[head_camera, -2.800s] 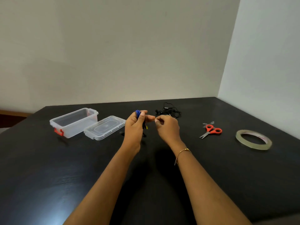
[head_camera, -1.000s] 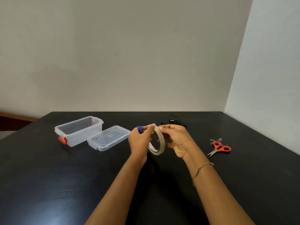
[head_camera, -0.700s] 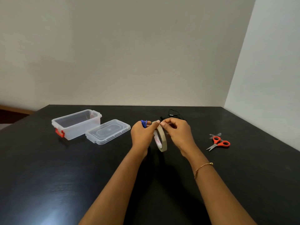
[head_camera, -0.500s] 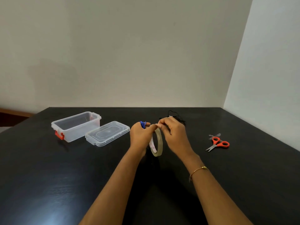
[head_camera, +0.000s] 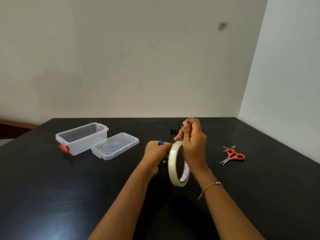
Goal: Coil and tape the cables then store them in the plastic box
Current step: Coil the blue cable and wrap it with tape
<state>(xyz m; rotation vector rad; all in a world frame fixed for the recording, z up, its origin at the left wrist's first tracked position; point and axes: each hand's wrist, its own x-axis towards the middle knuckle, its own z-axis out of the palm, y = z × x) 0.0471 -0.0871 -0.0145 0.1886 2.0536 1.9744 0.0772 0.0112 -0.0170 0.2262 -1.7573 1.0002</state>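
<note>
A black table point(head_camera: 52, 196) fills the lower half of the view, set into a corner between a beige wall and a paler wall on the right. At the far left of the table stands a clear plastic box point(head_camera: 81, 138) with a red latch on its near end, open at the top. Just beside it, to its right, its clear lid point(head_camera: 115, 145) lies flat on the table.

Near the middle, the left hand point(head_camera: 155, 153) is raised above the table with its fingers curled round a coiled blue cable point(head_camera: 160, 143), of which only a small loop shows above the knuckles. Next to it hangs a roll of clear tape point(head_camera: 177, 164), upright and edge-on to the camera. The right hand point(head_camera: 194, 144) grips the roll at its top, fingers curled and pinching at the upper rim close to the left hand's fingertips; a thin gold bracelet point(head_camera: 210, 187) circles that wrist. Behind the right hand, a tangle of black cable point(head_camera: 176, 129) lies on the table, mostly hidden.

Further right, well apart from the hands, orange-handled scissors point(head_camera: 232, 156) lie flat on the table.
</note>
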